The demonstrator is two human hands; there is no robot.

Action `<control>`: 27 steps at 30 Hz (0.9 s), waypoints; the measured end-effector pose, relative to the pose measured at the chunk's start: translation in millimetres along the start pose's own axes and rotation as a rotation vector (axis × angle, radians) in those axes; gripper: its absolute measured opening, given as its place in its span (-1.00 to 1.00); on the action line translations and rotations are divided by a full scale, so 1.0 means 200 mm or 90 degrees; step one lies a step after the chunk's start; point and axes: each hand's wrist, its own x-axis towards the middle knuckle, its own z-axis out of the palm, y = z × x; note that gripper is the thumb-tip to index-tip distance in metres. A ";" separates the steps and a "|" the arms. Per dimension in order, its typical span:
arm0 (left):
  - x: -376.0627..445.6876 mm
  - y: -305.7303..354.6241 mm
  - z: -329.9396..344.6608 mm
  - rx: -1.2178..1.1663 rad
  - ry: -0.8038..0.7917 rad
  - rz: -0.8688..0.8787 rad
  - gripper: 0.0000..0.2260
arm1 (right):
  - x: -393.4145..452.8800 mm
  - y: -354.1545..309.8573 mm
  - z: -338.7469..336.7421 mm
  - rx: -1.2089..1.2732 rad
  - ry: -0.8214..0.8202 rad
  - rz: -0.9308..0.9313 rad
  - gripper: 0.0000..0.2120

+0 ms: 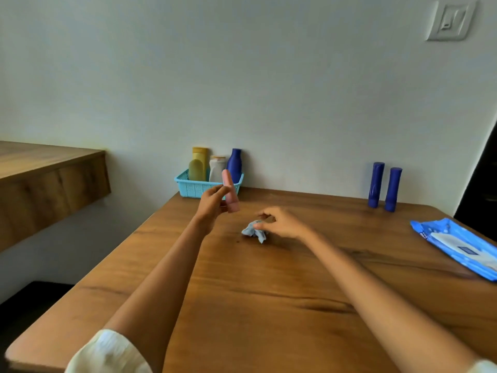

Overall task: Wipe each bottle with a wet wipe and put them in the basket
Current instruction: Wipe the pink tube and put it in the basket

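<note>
My left hand [212, 203] holds a slim pink bottle [230, 192] upright just in front of the turquoise basket [185, 188], above the table. The basket stands at the table's far edge against the wall with a yellow bottle [199, 162], a white bottle [216, 168] and a dark blue bottle [234, 164] inside. A crumpled pale blue wet wipe [252, 231] lies on the table's middle. My right hand [279, 222] hovers at the wipe, fingertips touching or just above it, fingers apart. Two tall blue bottles [376, 184] [393, 189] stand at the far right.
A blue pack of wet wipes [457, 244] lies near the right edge of the wooden table [269, 292]. A wooden shelf [48, 173] juts from the wall on the left, apart from the table. A wall switch [450, 21] sits high at the right.
</note>
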 end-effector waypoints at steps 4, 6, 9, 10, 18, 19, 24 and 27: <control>-0.07 -0.03 -0.05 -0.032 0.015 -0.020 -0.69 | 0.02 -0.05 0.00 -0.086 -0.047 0.017 -0.64; -0.09 -0.04 -0.06 -0.051 0.009 -0.027 -0.68 | 0.03 -0.06 0.00 -0.127 -0.030 0.023 -0.75; -0.09 -0.02 -0.09 -0.108 -0.013 -0.046 -0.71 | 0.05 -0.07 0.00 -0.100 0.065 0.042 -0.87; -0.09 -0.01 -0.10 -0.128 -0.022 -0.059 -0.68 | 0.06 -0.08 0.00 -0.045 0.116 0.044 -0.90; 0.01 0.12 -0.12 -0.277 -0.087 0.005 -0.57 | 0.22 -0.31 -0.08 0.397 0.460 -0.004 -0.92; 0.02 0.14 -0.10 -0.276 -0.110 0.012 -0.60 | 0.24 -0.33 -0.11 0.418 0.477 -0.011 -0.93; 0.11 0.24 0.04 -0.307 -0.205 0.026 -0.59 | 0.36 -0.40 -0.24 0.393 0.578 -0.091 -0.84; 0.16 0.27 0.12 -0.341 -0.243 0.019 -0.59 | 0.40 -0.39 -0.34 0.348 0.616 -0.127 -0.78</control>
